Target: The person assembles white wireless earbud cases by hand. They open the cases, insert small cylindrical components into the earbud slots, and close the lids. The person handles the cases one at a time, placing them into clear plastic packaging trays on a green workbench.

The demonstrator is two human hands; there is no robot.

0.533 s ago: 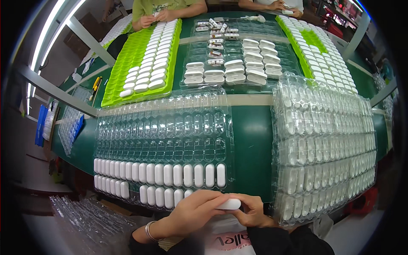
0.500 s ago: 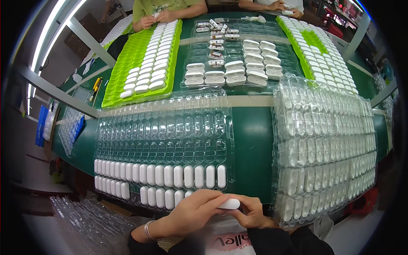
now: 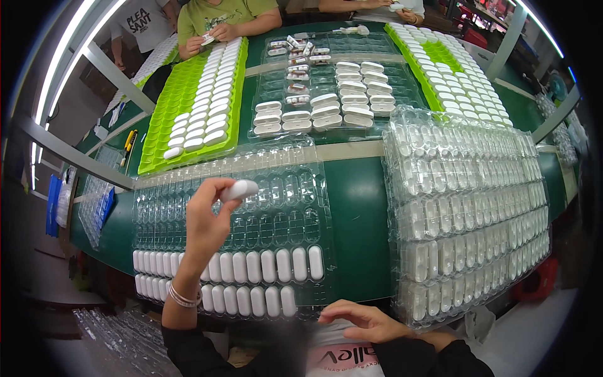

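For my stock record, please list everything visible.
Blister tray: one or more, clear, front left
Lime trays: two or more, green, rear
Tray stack: one, clear, right
Held case: one, white, left hand
Closed cases: many, white, blister and lime trays
Open cases: many, white, centre rear
Workbench: one, green, centre
People: three, green or white tops, rear
Light tubes: several, white, top
Left hand: one, black sleeve, over blister tray
Right hand: one, black sleeve, lower centre

Light is shed by tube lamps (image 3: 63, 53), upper left; glints are scattered over clear trays (image 3: 468, 213), right; lines are bent toward the blackened rim.
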